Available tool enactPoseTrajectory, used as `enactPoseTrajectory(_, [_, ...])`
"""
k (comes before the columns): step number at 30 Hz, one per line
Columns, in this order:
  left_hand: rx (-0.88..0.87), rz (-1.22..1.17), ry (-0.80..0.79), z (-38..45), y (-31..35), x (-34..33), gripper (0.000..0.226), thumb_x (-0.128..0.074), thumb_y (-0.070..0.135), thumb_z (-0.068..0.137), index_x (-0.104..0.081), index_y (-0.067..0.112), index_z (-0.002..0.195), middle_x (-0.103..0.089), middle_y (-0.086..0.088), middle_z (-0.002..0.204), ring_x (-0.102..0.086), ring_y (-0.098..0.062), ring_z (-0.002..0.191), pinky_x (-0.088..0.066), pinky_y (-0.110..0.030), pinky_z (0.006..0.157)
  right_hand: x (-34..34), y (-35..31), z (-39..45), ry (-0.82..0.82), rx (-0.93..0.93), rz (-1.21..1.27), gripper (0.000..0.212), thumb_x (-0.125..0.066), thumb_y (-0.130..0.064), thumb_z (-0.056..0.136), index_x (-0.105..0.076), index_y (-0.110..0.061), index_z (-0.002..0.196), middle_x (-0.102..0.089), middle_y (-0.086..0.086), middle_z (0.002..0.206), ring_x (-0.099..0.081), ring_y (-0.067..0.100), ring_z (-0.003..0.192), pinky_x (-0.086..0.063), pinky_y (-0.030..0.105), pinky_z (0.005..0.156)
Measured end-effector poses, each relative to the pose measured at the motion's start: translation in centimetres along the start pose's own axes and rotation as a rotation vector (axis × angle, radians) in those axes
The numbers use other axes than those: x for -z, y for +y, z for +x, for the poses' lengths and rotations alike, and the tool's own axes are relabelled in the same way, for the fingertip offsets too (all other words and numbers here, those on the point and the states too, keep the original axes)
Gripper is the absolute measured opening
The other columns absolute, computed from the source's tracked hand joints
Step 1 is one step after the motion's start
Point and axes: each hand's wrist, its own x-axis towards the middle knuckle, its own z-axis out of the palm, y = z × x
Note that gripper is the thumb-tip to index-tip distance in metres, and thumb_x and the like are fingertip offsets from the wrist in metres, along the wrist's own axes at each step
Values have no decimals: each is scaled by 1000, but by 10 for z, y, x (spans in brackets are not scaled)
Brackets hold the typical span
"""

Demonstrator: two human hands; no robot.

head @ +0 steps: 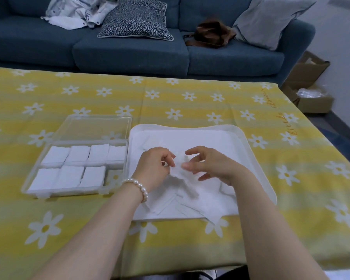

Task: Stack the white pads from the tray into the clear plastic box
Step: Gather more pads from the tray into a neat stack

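Pinching one white pad [180,165] between them, both hands [156,166] [208,165] hover over the tray [257,158]; its axis is unclear.

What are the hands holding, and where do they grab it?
Both the left hand and right hand pinch a white pad above the tray, at its edges.

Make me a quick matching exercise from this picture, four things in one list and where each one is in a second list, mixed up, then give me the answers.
Things
1. clear plastic box
2. white tray
3. pearl bracelet
4. brown bag

Places
A. on the blue sofa, behind the table
B. on the tablecloth, left of the tray
C. on the left wrist
D. under both hands, with loose white pads in it

Pairs: 1-B, 2-D, 3-C, 4-A

The left hand and right hand together pinch a pad over the tray.
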Motion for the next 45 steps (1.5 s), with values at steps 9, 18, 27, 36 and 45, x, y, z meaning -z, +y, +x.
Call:
enactPoseTrajectory(9, [17,54,-5,3,-2,13,49,-44,-20,69,-55,23,50,-63,2,91,-60,-14,86,-46,-19,78,-7,8,12,194,22,-284,30,-77,-16,70,-63,-18,96,-63,1,92,-60,21,86,-49,31,73])
enactPoseTrajectory(18, [182,397,29,3,-2,28,36,-42,-13,76,-61,17,77,-53,1,97,-54,-19,99,-36,-22,74,2,6,14,412,-76,-130,7,-63,-7,76,-66,-2,71,-66,8,65,-57,19,58,-42,24,55])
enactPoseTrajectory(27, [460,-750,-187,-4,31,0,37,-64,46,81,-66,11,94,-65,-4,102,-62,-20,99,-47,-32,92,-1,-12,-7,128,40,527,7,-70,-9,80,-69,-9,87,-71,8,76,-64,14,52,-43,18,44])
enactPoseTrajectory(36, [541,-1220,-287,-2,31,5,38,-35,25,99,-67,6,96,-71,-9,94,-64,-21,76,-46,-29,62,-21,-31,-12,-128,-22,109,31,-75,-38,75,-66,-13,89,-69,5,69,-61,15,50,-40,19,41])
enactPoseTrajectory(45, [541,-1524,-4,10,10,46,29,-39,6,88,-62,-1,103,-71,-18,98,-71,-30,82,-58,-43,75,-25,-3,26,362,138,-400,24,-76,-27,76,-69,-18,97,-56,-3,87,-51,13,79,-38,19,65])
